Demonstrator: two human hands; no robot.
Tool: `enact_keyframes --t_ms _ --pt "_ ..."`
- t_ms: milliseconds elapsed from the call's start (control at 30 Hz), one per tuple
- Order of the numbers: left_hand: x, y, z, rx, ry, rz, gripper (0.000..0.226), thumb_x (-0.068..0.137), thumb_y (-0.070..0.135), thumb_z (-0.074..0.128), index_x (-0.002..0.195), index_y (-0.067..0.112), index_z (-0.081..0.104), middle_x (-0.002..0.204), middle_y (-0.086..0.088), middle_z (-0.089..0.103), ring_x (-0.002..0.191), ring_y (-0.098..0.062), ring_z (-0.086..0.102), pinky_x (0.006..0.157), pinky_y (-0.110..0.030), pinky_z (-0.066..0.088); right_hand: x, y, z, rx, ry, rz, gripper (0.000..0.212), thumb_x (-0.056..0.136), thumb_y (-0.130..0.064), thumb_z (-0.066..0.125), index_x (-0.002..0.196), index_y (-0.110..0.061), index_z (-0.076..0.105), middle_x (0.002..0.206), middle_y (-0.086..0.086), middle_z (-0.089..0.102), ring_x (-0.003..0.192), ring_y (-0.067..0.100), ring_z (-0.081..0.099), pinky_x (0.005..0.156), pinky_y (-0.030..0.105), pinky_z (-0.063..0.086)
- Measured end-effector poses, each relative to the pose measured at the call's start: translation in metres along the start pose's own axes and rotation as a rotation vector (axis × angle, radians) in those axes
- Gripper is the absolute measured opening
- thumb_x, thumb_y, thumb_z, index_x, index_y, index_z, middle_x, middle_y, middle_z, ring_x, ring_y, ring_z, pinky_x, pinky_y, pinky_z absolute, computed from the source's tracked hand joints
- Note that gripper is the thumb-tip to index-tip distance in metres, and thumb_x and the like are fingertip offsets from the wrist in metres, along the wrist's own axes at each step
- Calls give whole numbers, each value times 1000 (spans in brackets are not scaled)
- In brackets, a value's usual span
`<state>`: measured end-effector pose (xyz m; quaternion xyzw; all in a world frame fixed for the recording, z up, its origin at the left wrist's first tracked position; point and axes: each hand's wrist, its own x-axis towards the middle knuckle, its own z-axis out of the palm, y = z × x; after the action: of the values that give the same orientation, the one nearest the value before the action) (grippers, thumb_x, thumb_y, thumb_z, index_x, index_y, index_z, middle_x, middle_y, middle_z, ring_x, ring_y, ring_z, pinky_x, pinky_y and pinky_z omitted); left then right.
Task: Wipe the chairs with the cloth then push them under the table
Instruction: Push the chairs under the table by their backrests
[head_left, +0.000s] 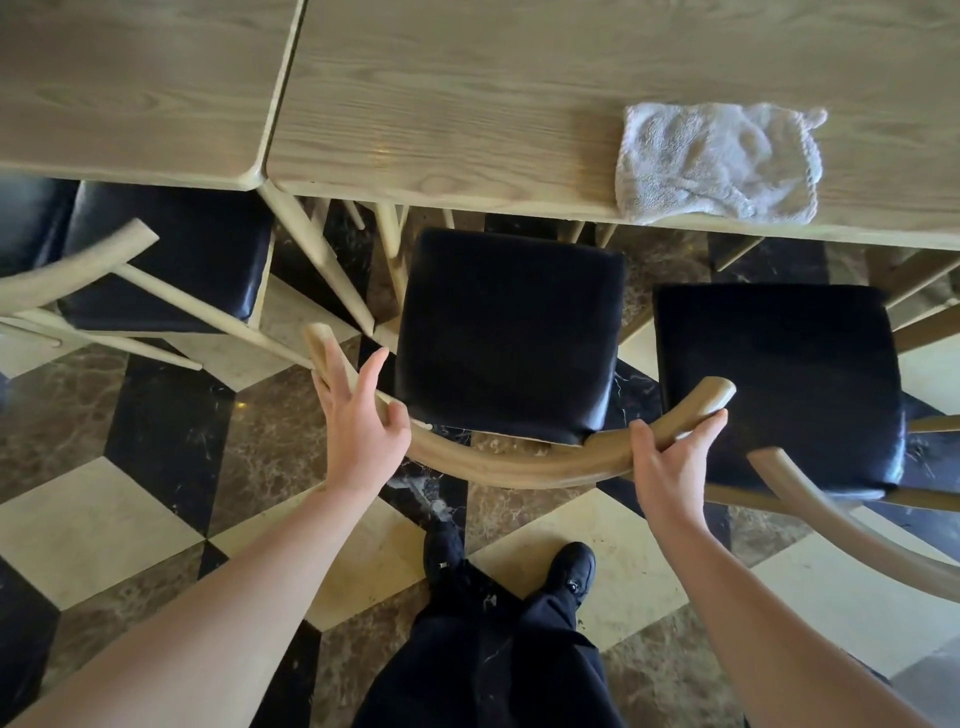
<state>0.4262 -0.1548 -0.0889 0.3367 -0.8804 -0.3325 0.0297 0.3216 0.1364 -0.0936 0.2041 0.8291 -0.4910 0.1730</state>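
Observation:
The middle chair (511, 332) has a black padded seat and a curved pale wooden backrest (514, 465). Its seat's front edge lies just at the table's near edge. My left hand (358, 415) rests on the backrest's left end with the fingers spread and the thumb hooked over the rail. My right hand (670, 457) grips the backrest's right end, fingers under it and thumb on top. A crumpled grey-white cloth (719, 163) lies on the wooden table (467, 104) at its near edge, to the right, with no hand on it.
A second chair (779, 384) stands out from the table at the right, close beside the middle one. A third chair (166, 260) at the left sits partly under a neighbouring table (130, 88). My legs and black shoes (571, 571) stand on the chequered marble floor.

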Motion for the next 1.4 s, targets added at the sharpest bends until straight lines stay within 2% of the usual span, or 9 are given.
enact_keyframes --t_ms 233,400,533,633,767,933,1033,1167,1400 --pt "16 5 5 -34 -8 -1 64 93 2 60 151 25 45 172 0 -10 157 -37 -6 111 -60 44 19 -12 6 -11 5 -23 97 99 -29 61 160 -27 -14 132 6 50 110 27 60 99 51 53" --pt "22 11 12 -64 -4 29 66 92 -3 57 148 30 47 172 -3 -3 141 -9 8 118 -66 28 30 -19 4 -20 16 -25 97 100 -31 61 160 -26 -15 134 6 50 115 26 58 101 43 49" --pt "39 10 13 -81 -15 31 67 92 -3 57 148 33 48 173 -1 -1 147 -30 23 119 -66 26 44 -26 11 -18 17 -41 97 99 -30 61 161 -24 -14 135 7 50 116 24 56 98 38 47" --pt "49 9 12 -89 -9 49 67 92 -1 55 148 35 48 172 3 -3 140 -2 12 117 -65 30 49 -29 15 -17 21 -49 97 98 -29 61 160 -25 -13 126 8 54 112 26 60 101 45 51" --pt "62 11 13 -40 -15 50 66 93 -1 55 149 34 48 172 -3 -3 140 -46 31 122 -65 19 56 -35 21 -17 12 -39 97 97 -29 61 160 -26 -13 137 11 50 121 31 57 105 50 49" --pt "80 19 12 -9 -14 41 64 95 -1 52 151 29 46 172 -9 -5 135 -40 47 125 -61 7 71 -48 25 -11 -19 -25 99 96 -32 60 159 -25 -17 153 18 39 135 42 48 111 58 43" --pt "89 22 10 10 -23 41 61 96 0 52 151 27 46 171 -11 -5 102 -26 67 125 -58 -4 73 -55 28 -26 -29 -25 99 97 -31 59 158 -26 -18 154 18 38 134 45 48 109 60 43" --pt "93 28 11 23 -30 64 59 98 1 52 151 24 46 171 -15 -3 88 -21 69 125 -58 -6 81 -60 27 -47 -46 -37 99 98 -29 58 158 -23 -21 154 19 37 123 39 52 110 59 43" --pt "107 33 8 7 2 55 56 99 1 50 149 26 49 171 -13 1 119 -20 54 125 -58 -6 91 -73 34 -33 -63 -25 98 99 -30 55 157 -26 -24 159 18 30 111 25 44 111 57 43"
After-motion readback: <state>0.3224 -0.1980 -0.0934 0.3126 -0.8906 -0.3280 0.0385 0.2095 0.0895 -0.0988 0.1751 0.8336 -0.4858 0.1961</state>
